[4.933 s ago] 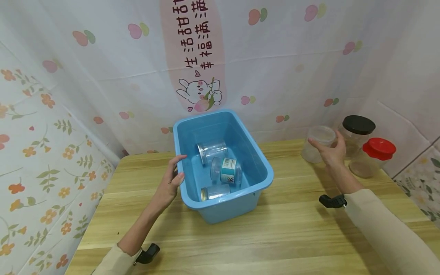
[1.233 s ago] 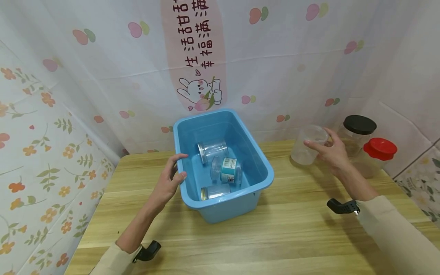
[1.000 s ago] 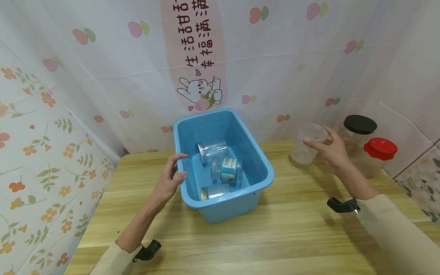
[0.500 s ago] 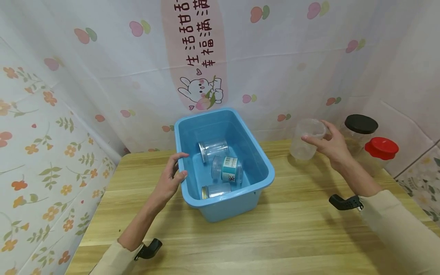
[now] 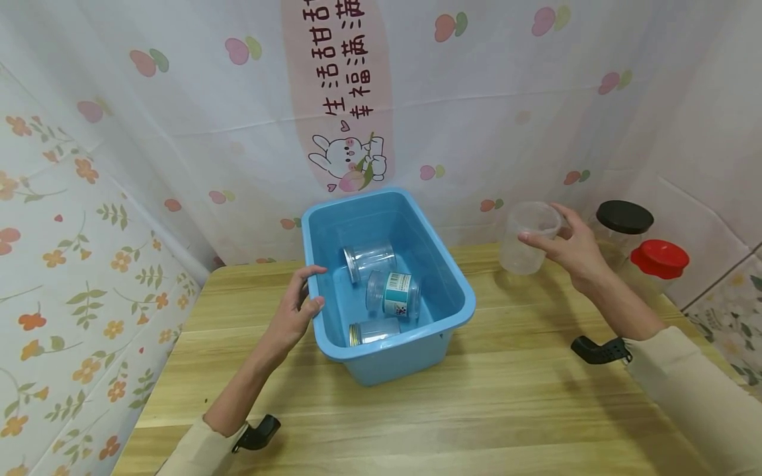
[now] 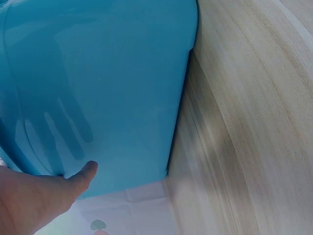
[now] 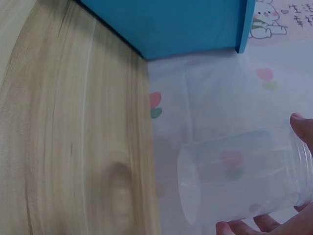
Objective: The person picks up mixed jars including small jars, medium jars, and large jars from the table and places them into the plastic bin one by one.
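White hanging cloth (image 5: 232,165), printed with fruit, a rabbit and Chinese characters, forms the background; flowered cloth (image 5: 89,277) covers the left side. In front lies a wood-grain tabletop (image 5: 488,416). Near its rear edge, a blue basin (image 5: 405,363), the largest object, holds three clear jars lying on their sides. Two arms in cream sleeves (image 5: 684,383) enter from below. The left hand (image 5: 292,311) is at the basin's near-left side, its grip clamped on the rim, fingers over the edge and thumb against the outer wall. The right hand (image 5: 574,250) has its grip clamped around the upper part of a translucent jar (image 5: 516,258), thumb on one side and fingers on the other; this jar is to the right of the basin and apart from it, roughly upright, its base seemingly just above the tabletop. Behind the right hand stand a black-lidded jar (image 5: 624,225) and, nearer the viewer, a red-lidded jar (image 5: 657,261). Within the basin, from rear to front, are a silver-lidded jar (image 5: 372,258), a labelled jar (image 5: 397,294) and a gold-lidded jar (image 5: 381,329). The smallest items are the black wrist mounts (image 5: 598,350), one at each cuff.
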A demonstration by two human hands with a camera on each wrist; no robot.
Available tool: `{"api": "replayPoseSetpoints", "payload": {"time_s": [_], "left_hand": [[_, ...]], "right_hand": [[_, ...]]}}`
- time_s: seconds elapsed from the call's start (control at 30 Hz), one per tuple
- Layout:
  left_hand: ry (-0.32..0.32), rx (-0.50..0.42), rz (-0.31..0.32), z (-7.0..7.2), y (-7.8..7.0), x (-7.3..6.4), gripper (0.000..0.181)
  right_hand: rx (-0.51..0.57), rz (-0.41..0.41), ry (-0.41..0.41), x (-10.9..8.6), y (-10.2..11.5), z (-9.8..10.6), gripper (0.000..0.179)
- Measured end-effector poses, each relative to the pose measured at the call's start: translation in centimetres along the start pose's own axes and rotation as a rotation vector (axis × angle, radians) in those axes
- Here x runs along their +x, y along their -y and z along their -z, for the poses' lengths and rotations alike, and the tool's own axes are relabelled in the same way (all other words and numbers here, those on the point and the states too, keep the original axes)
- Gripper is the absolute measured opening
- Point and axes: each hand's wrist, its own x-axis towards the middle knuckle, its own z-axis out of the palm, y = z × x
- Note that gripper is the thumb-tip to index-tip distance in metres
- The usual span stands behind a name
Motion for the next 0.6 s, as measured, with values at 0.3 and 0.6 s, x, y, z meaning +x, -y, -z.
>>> {"api": "replayPoseSetpoints", "payload": {"time_s": [0.3, 0.6], "left_hand": [[0.007, -0.010, -0.006, 0.1, 0.1, 0.0, 0.049], [0.006, -0.007, -0.012, 0.1, 0.2, 0.0, 0.049]], "right_hand": [[0.027, 0.026, 0.021, -0.1, 1.3, -0.4, 0.090], [0.016, 0.032, 0.042, -0.1, 2.5, -0.7, 0.091]]}}
